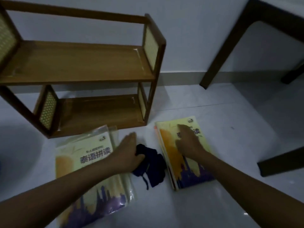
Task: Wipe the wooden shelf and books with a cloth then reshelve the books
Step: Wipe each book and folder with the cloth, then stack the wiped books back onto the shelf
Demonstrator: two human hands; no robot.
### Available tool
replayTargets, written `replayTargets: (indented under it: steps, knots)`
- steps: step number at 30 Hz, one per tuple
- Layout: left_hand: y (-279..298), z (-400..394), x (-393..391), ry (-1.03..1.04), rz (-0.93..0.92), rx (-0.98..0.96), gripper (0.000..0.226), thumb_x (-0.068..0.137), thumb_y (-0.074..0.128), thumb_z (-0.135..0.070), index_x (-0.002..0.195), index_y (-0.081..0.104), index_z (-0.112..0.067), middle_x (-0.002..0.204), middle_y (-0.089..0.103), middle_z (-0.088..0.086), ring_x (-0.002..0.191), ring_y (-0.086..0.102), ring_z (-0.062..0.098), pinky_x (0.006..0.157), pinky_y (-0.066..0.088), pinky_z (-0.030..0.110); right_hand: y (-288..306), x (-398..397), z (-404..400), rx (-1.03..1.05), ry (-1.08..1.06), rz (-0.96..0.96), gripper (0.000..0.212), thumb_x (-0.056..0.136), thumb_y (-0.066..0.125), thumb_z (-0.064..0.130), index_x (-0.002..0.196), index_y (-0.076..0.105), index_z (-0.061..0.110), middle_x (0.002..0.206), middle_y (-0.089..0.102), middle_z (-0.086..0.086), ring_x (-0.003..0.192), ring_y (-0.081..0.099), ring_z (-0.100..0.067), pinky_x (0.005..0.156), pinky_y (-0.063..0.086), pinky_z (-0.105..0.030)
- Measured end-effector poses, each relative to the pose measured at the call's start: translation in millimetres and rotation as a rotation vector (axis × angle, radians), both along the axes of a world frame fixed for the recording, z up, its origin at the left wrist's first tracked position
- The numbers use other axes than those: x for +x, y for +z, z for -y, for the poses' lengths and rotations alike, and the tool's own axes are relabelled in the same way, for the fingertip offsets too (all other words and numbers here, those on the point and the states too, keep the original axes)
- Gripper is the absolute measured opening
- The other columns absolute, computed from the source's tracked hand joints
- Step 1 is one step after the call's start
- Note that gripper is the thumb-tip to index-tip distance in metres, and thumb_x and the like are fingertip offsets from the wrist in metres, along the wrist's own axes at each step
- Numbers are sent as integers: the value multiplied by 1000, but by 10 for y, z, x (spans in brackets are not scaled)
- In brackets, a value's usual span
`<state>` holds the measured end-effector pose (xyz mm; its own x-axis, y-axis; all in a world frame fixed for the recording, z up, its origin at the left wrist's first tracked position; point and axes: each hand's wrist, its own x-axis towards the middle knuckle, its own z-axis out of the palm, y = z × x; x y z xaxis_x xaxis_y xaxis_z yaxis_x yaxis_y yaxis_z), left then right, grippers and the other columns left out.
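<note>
A two-tier wooden shelf (79,63) with woven side panels stands on the pale floor against the wall, both boards bare. In front of it lie two stacks of yellow-and-purple books: the left stack (85,170) in clear plastic sleeves, the right stack (184,165) bare. Between the stacks lies a dark blue cloth (153,165). My left hand (128,152) is closed on the cloth's upper left end. My right hand (187,142) rests flat, fingers spread, on the top book of the right stack.
A dark wooden table leg (218,60) stands at the right by the wall, and another dark leg or rail (283,162) lies low at the far right. The floor (213,208) is glossy pale tile. A shadow covers the floor at the left.
</note>
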<state>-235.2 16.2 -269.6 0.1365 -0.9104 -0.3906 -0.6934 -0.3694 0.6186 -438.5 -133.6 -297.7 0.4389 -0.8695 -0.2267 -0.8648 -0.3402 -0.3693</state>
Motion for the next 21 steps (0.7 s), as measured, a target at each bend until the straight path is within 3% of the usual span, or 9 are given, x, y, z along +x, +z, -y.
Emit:
replayTargets:
  steps: [3, 4, 6, 8, 9, 12, 15, 17, 21]
  knots:
    - [-222, 459, -554, 71, -230, 133, 55, 88, 61, -28, 118, 39, 12, 120, 54, 9, 107, 54, 18, 96, 48, 26, -42, -448, 203, -9, -224, -31, 43, 88, 55, 24, 126, 43, 9, 132, 46, -15, 121, 46, -33, 97, 44, -45]
    - [-344, 592, -705, 135, -276, 175, 66, 81, 61, -31, 123, 34, 11, 126, 53, 15, 112, 54, 23, 98, 48, 34, -62, -550, 230, 8, -270, -44, 45, 89, 56, 28, 127, 41, 8, 132, 45, -15, 121, 46, -33, 97, 44, -44]
    - [-496, 809, -982, 264, -297, 285, 92, 77, 54, -39, 141, 10, 11, 148, 33, 22, 135, 35, 37, 114, 27, 51, -167, -716, 303, 59, -350, -40, 57, 91, 57, 36, 134, 35, 5, 135, 42, -17, 123, 44, -33, 98, 42, -43]
    - [-617, 941, -1166, 368, -167, 320, 81, 91, 47, -36, 148, 5, 2, 155, 23, 17, 144, 19, 35, 118, 10, 51, -281, -792, 341, 159, -410, 52, 60, 88, 59, 41, 130, 38, 4, 131, 48, -18, 116, 51, -33, 92, 49, -43]
    - [-580, 957, -1235, 435, -119, 280, 71, 92, 47, -31, 148, 14, -2, 152, 30, 17, 142, 24, 35, 116, 9, 52, -338, -817, 362, 211, -430, 120, 58, 88, 60, 42, 127, 41, 3, 128, 52, -17, 111, 55, -32, 83, 52, -39]
    - [-506, 954, -1365, 552, -58, 83, 44, 88, 49, -19, 130, 42, -4, 128, 55, 12, 124, 48, 34, 110, 25, 53, -375, -863, 401, 293, -459, 254, 51, 89, 61, 39, 124, 45, 4, 121, 59, -14, 104, 60, -28, 65, 49, -28]
    - [-462, 915, -1435, 603, -199, -227, 20, 81, 60, -11, 99, 51, -12, 95, 62, 2, 89, 65, 23, 78, 58, 41, -360, -946, 427, 319, -506, 347, 47, 90, 59, 40, 123, 46, 9, 116, 62, -10, 100, 62, -27, 78, 55, -39]
    - [-394, 941, -1449, 609, -357, -278, 33, 75, 69, -15, 104, 53, -15, 103, 62, 5, 90, 66, 21, 70, 61, 37, -318, -1032, 410, 328, -519, 406, 42, 91, 58, 40, 119, 49, 11, 110, 62, -8, 95, 63, -25, 79, 56, -42]
    - [-228, 936, -1406, 550, -673, -119, 36, 87, 56, -3, 118, 50, -21, 110, 65, 6, 96, 66, 24, 81, 58, 48, -160, -1242, 335, 411, -497, 597, 41, 85, 67, 38, 111, 49, 12, 109, 65, -10, 89, 68, -22, 68, 58, -36]
